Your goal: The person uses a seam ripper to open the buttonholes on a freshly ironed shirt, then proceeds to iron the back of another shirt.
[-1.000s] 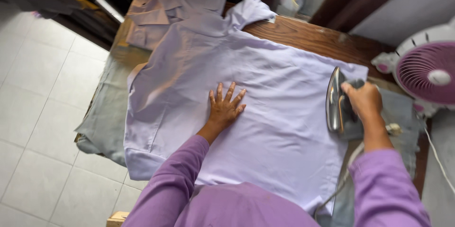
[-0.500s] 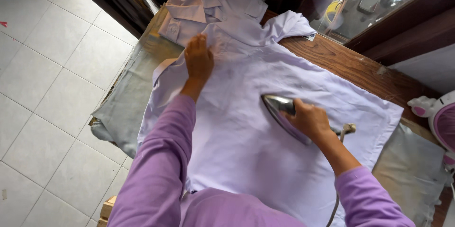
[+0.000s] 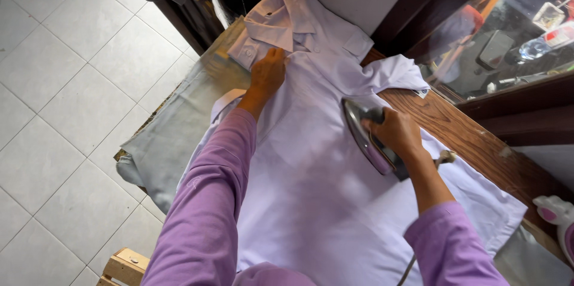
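A pale lilac shirt (image 3: 317, 190) lies spread flat over a grey cloth (image 3: 173, 124) on a wooden table (image 3: 478, 142). My left hand (image 3: 267, 74) presses down on the shirt near its collar end, fingers together. My right hand (image 3: 396, 133) grips the handle of a clothes iron (image 3: 365, 139), which is tilted on its side with its metal soleplate facing left, over the shirt's upper middle. Both my arms wear purple sleeves.
A folded pale shirt (image 3: 287, 23) lies beyond the spread one. A pink-and-white fan (image 3: 556, 220) stands at the right edge. A wooden stool corner (image 3: 122, 265) sits on the tiled floor (image 3: 66, 83) at lower left. Dark furniture and a glass pane lie behind.
My left hand has slid from the shirt's middle up to its collar end. My right hand carried the iron from the right side onto the shirt's middle. The view swung toward the collar.
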